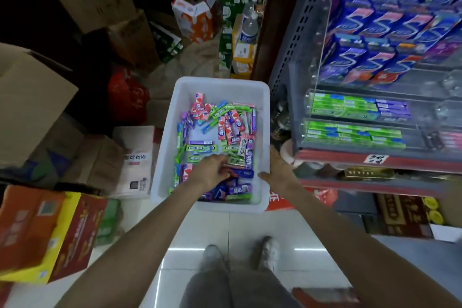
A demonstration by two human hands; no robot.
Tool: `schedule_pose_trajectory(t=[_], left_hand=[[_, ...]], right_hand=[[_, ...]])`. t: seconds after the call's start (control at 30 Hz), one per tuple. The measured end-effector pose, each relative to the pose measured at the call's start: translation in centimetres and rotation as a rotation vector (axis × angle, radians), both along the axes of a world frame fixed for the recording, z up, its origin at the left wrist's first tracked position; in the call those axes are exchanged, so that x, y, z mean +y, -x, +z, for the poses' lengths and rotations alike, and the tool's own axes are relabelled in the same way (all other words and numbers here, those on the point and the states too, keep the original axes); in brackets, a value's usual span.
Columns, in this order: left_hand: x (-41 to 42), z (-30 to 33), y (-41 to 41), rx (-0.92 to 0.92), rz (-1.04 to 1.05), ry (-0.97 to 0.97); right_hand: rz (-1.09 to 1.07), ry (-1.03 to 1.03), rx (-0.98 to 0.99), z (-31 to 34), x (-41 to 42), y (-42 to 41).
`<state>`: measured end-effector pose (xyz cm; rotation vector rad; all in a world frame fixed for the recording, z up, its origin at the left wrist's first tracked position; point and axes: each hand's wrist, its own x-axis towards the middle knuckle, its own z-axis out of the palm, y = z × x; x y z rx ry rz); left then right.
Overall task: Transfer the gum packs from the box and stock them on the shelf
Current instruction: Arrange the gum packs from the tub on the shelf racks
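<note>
White box (263, 117) on the floor, left of the shelf (375, 157), filled with loose gum packs (226, 130). Left hand (212, 170) inside the box, fingers curled over a green pack (236, 160) near the box's near right corner. Right hand (277, 170) gripping the box's right rim. Green gum rows (350, 132) on the shelf, right of the box.

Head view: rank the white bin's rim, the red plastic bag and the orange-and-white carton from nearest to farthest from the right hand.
From the right hand:
1. White bin's rim, under the hand, touching it.
2. Red plastic bag, on the floor left of the bin.
3. Orange-and-white carton, far back, beyond the bin.
</note>
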<state>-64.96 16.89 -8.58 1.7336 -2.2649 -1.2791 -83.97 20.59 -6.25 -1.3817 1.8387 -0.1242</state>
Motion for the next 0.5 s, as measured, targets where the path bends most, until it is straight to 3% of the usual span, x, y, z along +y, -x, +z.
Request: schedule_pose_trajectory(t=[0.17, 0.37, 0.5], left_hand=[[0.0, -2.0, 0.3, -0.139, -0.166, -0.007], [-0.6, -3.4, 2.4, -0.282, -0.209, 0.211], [-0.8, -3.3, 1.8, -0.181, -0.16, 0.237]], right_hand=[[-0.099, 0.033, -0.082, -1.6, 0.3, 0.4], [-0.105, 0.083, -0.077, -2.3, 0.6, 0.6], [-0.126, 0.109, -0.107, -2.6, 0.6, 0.6]])
